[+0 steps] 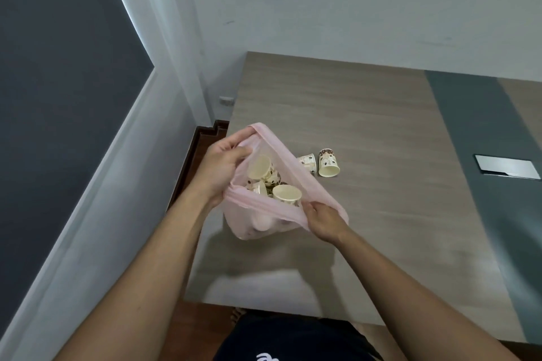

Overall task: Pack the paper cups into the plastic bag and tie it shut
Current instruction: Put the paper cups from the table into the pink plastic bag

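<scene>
**Two cups still out, just beyond the open bag mouth**

Wide wood-grain table point(366, 102), bare over most of its top, with a grey band down the right side and a small metal plate point(506, 170) set into it, well apart from the work. Left table edge close under the bag; wall and floor gap beyond it, so little room on that side, plenty toward the right and far side.

Pink plastic bag point(264, 214) held up over the near-left part of the table, mouth stretched wide into a long slot running from far-left to near-right. Several paper cups inside point(286, 193), tumbled, some with open ends upward.

Left hand point(223, 167) closed on the far-left end of the rim, fingers curled over the rolled edge. Right hand point(322, 221) pinching the near-right end of the rim, thumb on top.

Two loose cups point(328, 163) lying on their sides on the table, touching or nearly so, just past the far-right lip of the bag. Long axes roughly toward the viewer, the right one's open end facing near. Both lying up and right of the right hand, the nearer hand by a clear margin.

Likely next: freeing the right hand from the rim for a short reach forward, left hand keeping the mouth open. Tying not yet due.
</scene>
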### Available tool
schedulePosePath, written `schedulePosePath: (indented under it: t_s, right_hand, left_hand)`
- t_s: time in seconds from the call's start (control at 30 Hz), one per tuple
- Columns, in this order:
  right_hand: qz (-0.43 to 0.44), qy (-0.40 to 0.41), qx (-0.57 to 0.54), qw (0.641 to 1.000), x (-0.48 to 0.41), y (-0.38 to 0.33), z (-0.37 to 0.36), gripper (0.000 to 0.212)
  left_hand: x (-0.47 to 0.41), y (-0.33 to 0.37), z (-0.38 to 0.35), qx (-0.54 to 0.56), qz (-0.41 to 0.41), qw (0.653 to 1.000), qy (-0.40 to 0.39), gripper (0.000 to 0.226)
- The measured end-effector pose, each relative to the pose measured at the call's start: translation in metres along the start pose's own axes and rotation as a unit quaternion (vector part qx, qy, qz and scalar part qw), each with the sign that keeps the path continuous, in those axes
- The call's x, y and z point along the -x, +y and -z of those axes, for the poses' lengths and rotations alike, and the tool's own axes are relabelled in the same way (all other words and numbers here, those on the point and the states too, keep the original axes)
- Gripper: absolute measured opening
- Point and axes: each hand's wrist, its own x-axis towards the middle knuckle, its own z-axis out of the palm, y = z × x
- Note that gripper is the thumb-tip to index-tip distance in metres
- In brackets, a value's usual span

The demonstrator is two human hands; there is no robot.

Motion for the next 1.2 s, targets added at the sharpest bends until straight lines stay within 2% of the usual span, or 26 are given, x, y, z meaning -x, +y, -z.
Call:
schedulePosePath:
  t_s: [0.07, 0.13, 0.2, 0.33, 0.47, 0.5, 0.57, 0.6, 0.67, 0.73, 0.8, 0.87, 0.93, 1.03, 1.13, 1.2]
  right_hand:
    - [-0.025, -0.038, 0.126, 0.991, -0.006, 0.018, 0.012, 0.086]
    - [-0.025, -0.088, 0.219, 0.971, -0.006, 0.025, 0.025, 0.114]
    - [-0.028, -0.13, 0.285, 0.949, -0.006, 0.03, 0.035, 0.131]
    - [-0.03, -0.171, 0.32, 0.931, -0.01, 0.04, 0.049, 0.136]
    - [0.031, -0.197, 0.301, 0.932, -0.017, 0.058, 0.07, 0.126]
    - [0.06, -0.21, 0.272, 0.937, -0.022, 0.063, 0.079, 0.114]
    - [0.115, -0.235, 0.145, 0.954, -0.032, 0.071, 0.098, 0.072]
    - [0.125, -0.24, 0.033, 0.962, -0.039, 0.077, 0.107, 0.052]
    - [0.099, -0.221, -0.186, 0.952, -0.055, 0.085, 0.124, 0.037]
    - [0.057, -0.145, -0.313, 0.937, -0.078, 0.091, 0.133, 0.032]
    - [0.01, -0.043, -0.373, 0.927, -0.109, 0.097, 0.131, 0.029]
    - [-0.056, 0.02, -0.412, 0.909, -0.141, 0.105, 0.124, 0.026]
    - [-0.105, -0.003, -0.478, 0.872, -0.164, 0.111, 0.113, 0.022]
    - [-0.158, -0.094, -0.588, 0.787, -0.185, 0.108, 0.095, 0.028]
    - [-0.184, -0.125, -0.642, 0.734, -0.205, 0.105, 0.082, 0.043]
    - [-0.194, -0.118, -0.667, 0.71, -0.213, 0.104, 0.079, 0.042]
  left_hand:
    - [-0.005, -0.009, 0.006, -0.162, -0.023, 0.985, 0.055, 0.061]
    - [-0.009, -0.023, 0.01, -0.319, -0.025, 0.944, 0.075, 0.069]
    - [-0.014, -0.039, 0.007, -0.423, 0.004, 0.903, 0.067, 0.076]
    - [-0.015, -0.057, -0.019, -0.519, 0.065, 0.85, 0.068, 0.078]
    - [-0.022, -0.067, -0.041, -0.53, 0.088, 0.839, 0.086, 0.072]
    - [-0.025, -0.068, -0.048, -0.53, 0.087, 0.839, 0.083, 0.07]
    - [-0.027, -0.066, -0.062, -0.524, 0.069, 0.847, 0.066, 0.068]
    - [-0.028, -0.066, -0.068, -0.511, 0.06, 0.855, 0.059, 0.068]
    - [-0.031, -0.066, -0.081, -0.473, 0.047, 0.877, 0.065, 0.065]
    - [-0.031, -0.067, -0.091, -0.434, 0.045, 0.897, 0.074, 0.061]
    - [-0.031, -0.072, -0.098, -0.383, 0.044, 0.919, 0.084, 0.057]
    - [-0.028, -0.079, -0.101, -0.351, 0.049, 0.93, 0.095, 0.053]
    - [-0.023, -0.084, -0.102, -0.342, 0.058, 0.931, 0.11, 0.049]
    - [-0.012, -0.088, -0.105, -0.322, 0.069, 0.935, 0.132, 0.045]
    - [-0.004, -0.092, -0.105, -0.282, 0.064, 0.944, 0.158, 0.04]
    - [-0.001, -0.094, -0.105, -0.272, 0.073, 0.945, 0.167, 0.036]
